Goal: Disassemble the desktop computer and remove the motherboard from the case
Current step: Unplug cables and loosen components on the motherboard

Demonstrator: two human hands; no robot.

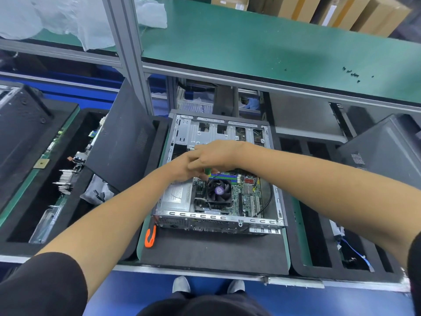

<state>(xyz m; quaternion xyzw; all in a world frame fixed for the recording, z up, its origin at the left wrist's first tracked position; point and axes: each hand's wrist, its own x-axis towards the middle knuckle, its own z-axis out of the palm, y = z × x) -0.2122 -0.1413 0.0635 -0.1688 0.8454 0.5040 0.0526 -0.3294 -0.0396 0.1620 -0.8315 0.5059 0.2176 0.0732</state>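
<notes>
1. The computer case (218, 208) lies open on a dark mat on the table (298, 215), right in front of the person.
2. The motherboard (247, 197) sits flat inside the case, with a black fan (219, 190) on top of it.
3. Both hands meet over the far edge of the motherboard, just past the fan.
4. The right hand (216, 156) is on top, and its fingers curl round a green-handled screwdriver (207, 171) that points down.
5. The left hand (182, 167) is tucked under it. I cannot tell if its fingers hold anything.
6. The motherboard lies below the fingers and stretches back toward the person, so the tool probably has to go straight down.
</notes>
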